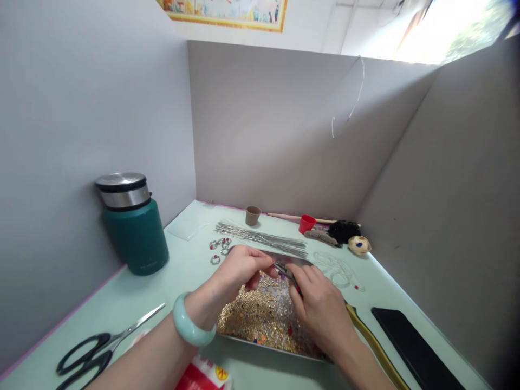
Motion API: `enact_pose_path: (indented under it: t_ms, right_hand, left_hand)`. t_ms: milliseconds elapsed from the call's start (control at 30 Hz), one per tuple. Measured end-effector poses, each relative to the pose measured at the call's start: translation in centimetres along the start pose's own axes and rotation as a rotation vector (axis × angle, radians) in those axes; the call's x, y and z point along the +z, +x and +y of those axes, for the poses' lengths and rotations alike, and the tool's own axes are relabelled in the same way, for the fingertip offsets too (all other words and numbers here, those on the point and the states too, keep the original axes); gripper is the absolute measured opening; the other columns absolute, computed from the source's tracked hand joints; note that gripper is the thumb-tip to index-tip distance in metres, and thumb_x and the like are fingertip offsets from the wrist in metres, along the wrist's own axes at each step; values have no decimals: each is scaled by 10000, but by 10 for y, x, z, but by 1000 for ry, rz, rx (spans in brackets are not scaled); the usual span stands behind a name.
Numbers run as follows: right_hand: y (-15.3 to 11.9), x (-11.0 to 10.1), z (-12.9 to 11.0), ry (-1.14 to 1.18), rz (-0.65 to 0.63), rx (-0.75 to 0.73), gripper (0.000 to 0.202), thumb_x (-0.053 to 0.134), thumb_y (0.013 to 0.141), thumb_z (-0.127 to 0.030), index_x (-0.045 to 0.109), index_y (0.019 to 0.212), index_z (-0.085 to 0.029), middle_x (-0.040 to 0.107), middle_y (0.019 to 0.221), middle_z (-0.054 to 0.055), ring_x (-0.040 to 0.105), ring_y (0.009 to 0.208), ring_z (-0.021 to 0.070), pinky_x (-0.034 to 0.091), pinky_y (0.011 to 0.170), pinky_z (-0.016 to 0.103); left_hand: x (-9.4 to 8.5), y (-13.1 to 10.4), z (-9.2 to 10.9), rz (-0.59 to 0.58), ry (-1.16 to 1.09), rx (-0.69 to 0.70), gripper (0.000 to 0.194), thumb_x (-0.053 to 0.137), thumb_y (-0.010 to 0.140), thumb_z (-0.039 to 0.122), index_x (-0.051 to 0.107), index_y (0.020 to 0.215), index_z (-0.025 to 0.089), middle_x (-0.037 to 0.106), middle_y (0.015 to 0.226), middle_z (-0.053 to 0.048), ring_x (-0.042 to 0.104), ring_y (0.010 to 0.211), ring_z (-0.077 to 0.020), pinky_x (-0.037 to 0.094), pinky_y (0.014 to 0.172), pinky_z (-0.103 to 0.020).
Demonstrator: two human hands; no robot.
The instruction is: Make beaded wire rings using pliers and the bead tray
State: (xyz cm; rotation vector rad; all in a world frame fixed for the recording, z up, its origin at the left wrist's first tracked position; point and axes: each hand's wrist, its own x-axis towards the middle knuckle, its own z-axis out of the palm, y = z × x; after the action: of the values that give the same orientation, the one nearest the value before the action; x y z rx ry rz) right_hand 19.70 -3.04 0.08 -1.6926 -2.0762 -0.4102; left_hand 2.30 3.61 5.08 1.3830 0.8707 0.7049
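Note:
Over a metal tray [280, 352] of gold and silver beads [260, 311], my two hands meet. My right hand [319, 298] is closed round a pair of pliers [287, 272], whose jaws point left toward my left fingertips. My left hand [252, 268], below a pale green bangle [190, 322], pinches something at the plier tips that is too small to make out. Several small beaded rings with red beads [215, 260] lie just beyond the tray's left corner. A bundle of thin metal wires [262, 238] lies behind the tray.
Scissors [109, 346] lie at left near a green flask [136, 233]. Small cups, brown [252, 215] and red [307, 223], stand at the back. Clear cord [337, 271], a gold curved strip [376, 346] and a black flat object [414, 346] lie right. Grey partitions [276, 130] surround the table.

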Motion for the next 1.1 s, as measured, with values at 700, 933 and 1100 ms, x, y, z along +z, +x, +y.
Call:
enact_pose_path:
  t_ms: [700, 933, 1100]
  right_hand:
    - [-1, 1, 2, 7, 13, -5, 309, 464, 859, -175, 558, 1154, -170, 597, 905, 83, 507, 878, 254, 402, 735, 364]
    - [-1, 1, 0, -17, 10, 3, 303, 467, 860, -179, 559, 1148, -168, 595, 900, 86, 502, 879, 260, 397, 729, 368]
    - [-1, 0, 0, -18, 3, 8, 312, 463, 862, -174, 551, 1161, -167, 594, 902, 88, 500, 878, 259, 397, 733, 367]
  left_hand:
    - [-3, -2, 1, -69, -24, -25, 197, 574, 777, 248, 649, 652, 116, 632, 575, -29, 329, 328, -29, 222, 351, -209]
    - [-2, -1, 0, -24, -5, -26, 192, 583, 765, 257, 636, 652, 111, 682, 708, -73, 356, 344, -29, 235, 344, -204]
    - [0, -2, 2, -16, 15, -22, 193, 574, 765, 254, 637, 648, 113, 692, 737, -82, 350, 337, -30, 247, 351, -214]
